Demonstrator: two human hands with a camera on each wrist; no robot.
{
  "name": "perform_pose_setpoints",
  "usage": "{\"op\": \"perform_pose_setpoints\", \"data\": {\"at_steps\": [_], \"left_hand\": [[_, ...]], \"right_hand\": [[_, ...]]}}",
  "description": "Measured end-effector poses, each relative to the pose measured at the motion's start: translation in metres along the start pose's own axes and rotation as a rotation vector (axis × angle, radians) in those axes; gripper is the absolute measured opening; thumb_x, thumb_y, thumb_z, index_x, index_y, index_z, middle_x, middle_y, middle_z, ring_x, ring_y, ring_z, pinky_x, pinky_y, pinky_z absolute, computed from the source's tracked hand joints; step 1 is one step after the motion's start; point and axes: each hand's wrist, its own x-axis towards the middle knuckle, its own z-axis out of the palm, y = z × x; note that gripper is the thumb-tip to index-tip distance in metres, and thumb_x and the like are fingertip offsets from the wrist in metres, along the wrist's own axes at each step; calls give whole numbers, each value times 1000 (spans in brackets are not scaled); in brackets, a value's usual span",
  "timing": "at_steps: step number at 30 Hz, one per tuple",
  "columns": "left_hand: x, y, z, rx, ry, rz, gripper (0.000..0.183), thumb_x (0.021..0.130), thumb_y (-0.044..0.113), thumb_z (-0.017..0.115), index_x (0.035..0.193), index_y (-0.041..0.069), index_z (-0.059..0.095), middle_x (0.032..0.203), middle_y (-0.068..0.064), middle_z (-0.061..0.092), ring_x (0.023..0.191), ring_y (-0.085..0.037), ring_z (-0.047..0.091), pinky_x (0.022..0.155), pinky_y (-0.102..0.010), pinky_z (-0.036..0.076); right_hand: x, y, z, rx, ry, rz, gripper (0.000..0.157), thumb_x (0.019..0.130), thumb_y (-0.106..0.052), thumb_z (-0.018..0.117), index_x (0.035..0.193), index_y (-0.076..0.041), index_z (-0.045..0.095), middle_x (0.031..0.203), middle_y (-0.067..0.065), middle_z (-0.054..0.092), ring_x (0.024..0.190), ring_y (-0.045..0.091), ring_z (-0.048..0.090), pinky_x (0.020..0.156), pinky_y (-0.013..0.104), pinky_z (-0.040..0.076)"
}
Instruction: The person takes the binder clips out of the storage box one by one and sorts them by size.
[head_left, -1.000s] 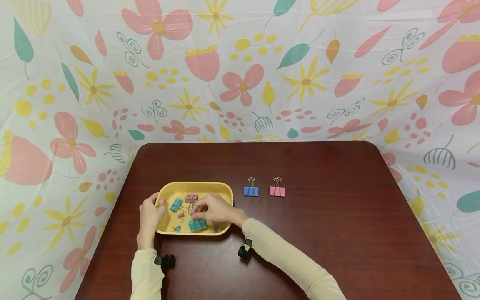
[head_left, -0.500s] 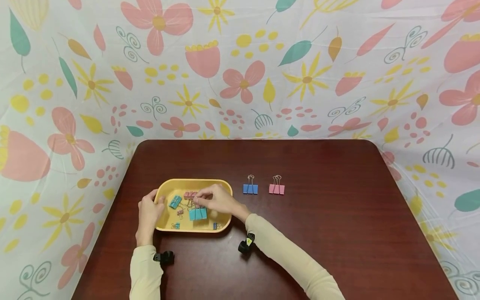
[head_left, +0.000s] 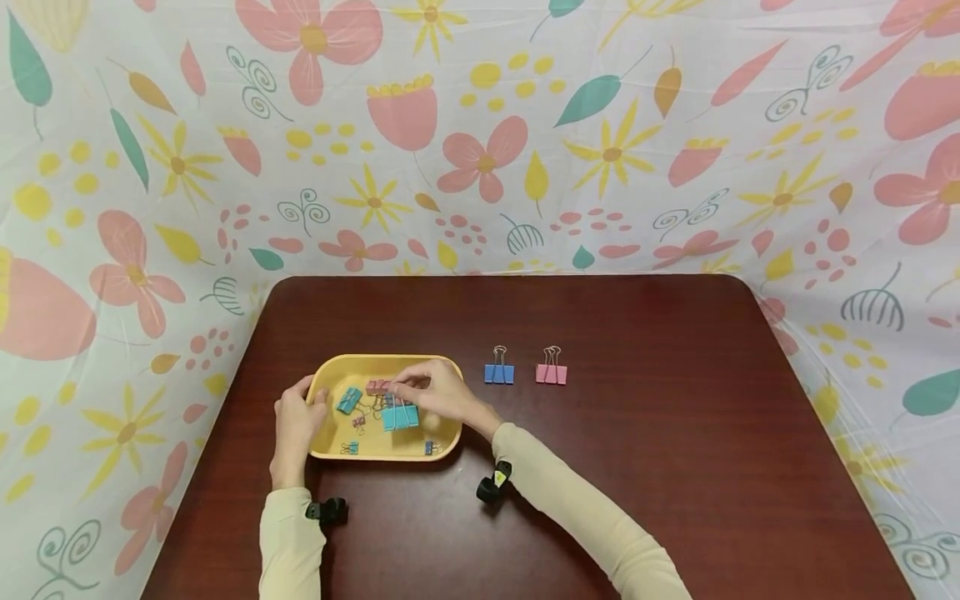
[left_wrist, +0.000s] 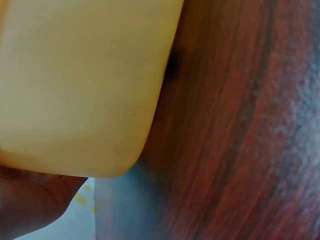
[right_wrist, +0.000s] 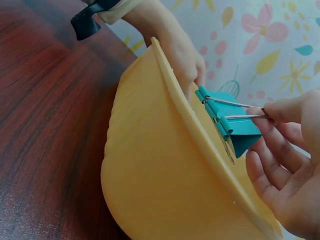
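A yellow tray (head_left: 375,458) stands on the table's left side. My left hand (head_left: 296,425) grips its left end, with the thumb over the rim. Between thumb and fingers my right hand (head_left: 441,392) pinches a wire handle of a large teal binder clip (right_wrist: 227,115). This clip hangs over the inside of the tray. Below and around it lie another teal binder clip (head_left: 348,400), a pink binder clip (head_left: 377,387), a small pink clip (head_left: 359,422), a small teal clip (head_left: 350,448) and a small blue clip (head_left: 432,448). The right hand hides part of the tray's far side.
Right of the tray, a blue binder clip (head_left: 498,374) and a pink binder clip (head_left: 552,374) stand side by side with handles pointing to the back. The dark wooden table (head_left: 660,433) meets a flower-patterned cloth (head_left: 480,167) at its back edge.
The right hand has raised the large teal binder clip from the tray's floor, turning its broad side toward the view. The left hand has kept its hold on the tray.
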Motion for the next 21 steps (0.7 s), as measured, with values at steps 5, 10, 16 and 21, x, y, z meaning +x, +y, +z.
{"op": "perform_pose_setpoints", "data": {"at_steps": [5,10,16,21], "left_hand": [[-1,1,-1,-4,-6,3,39,101,15,57,138,2,60,120,-32,67,95,-43,69,72,-48,60],[-2,1,-1,-4,-6,2,39,101,15,57,138,2,60,119,-32,68,95,-44,70,71,-48,60],[-1,1,0,0,-16,-16,39,101,16,57,138,3,60,120,-30,67,96,-42,69,72,-48,60],[-2,0,0,-2,-9,-7,39,101,16,58,138,3,61,120,-31,67,94,-41,69,71,-46,60]], "right_hand": [[-2,-1,-3,7,10,11,14,94,-18,71,100,-10,81,88,4,79,72,2,67,71,21,56],[-6,-1,-7,39,5,29,17,96,-20,70,104,-8,80,86,2,79,73,5,69,72,22,57],[-11,-2,-13,39,35,19,22,97,-23,71,104,-5,79,84,6,78,73,9,70,72,23,56],[-15,-2,-18,51,49,21,17,96,-23,72,102,-9,80,86,9,78,75,14,72,71,21,55]]}}
